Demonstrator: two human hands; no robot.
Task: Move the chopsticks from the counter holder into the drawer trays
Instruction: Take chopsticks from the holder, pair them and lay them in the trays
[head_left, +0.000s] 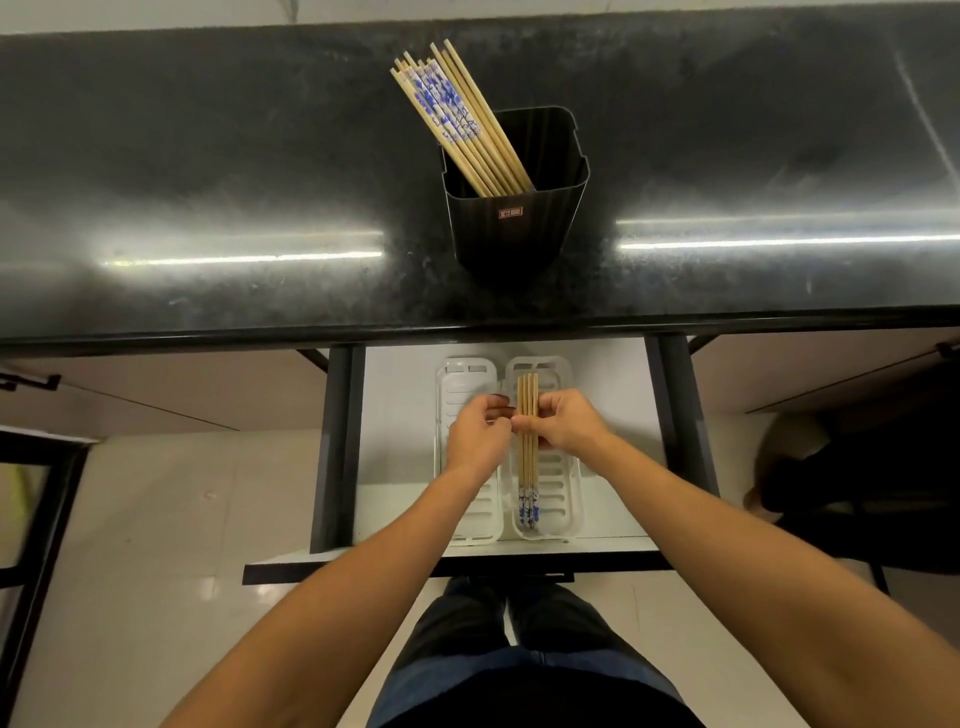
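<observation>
Drawer (395, 415) pulled open beneath a dark stone counter (208, 182), viewed from the head camera. Two white slotted trays lie side by side on the drawer floor with their long sides touching: the left tray (465, 376) and the right tray (563, 488). Both hands are brought together over the middle of the trays, around a small bundle of chopsticks (528, 462). The right hand (569, 421) pinches the bundle from its right side with curled fingertips. The left hand (475, 436), its fingers likewise curled, closes on the bundle's left edge with thumb and forefinger. The bundle lies lengthwise along the right tray, its plain wooden tips pointing toward the counter and its blue-and-white patterned ends lying near the tray's near end. Whether the bundle rests on the tray floor or is held just above it cannot be told. On the counter, beyond the drawer and well apart from the hands, stands a black holder (514, 223) of rounded-square section with a small label on its near face. A larger sheaf of chopsticks (457, 114) leans in it toward the upper left, patterned ends up, resting against the rim. Dark trousers (519, 665) show below the drawer front, above a pale tiled floor (156, 519).
</observation>
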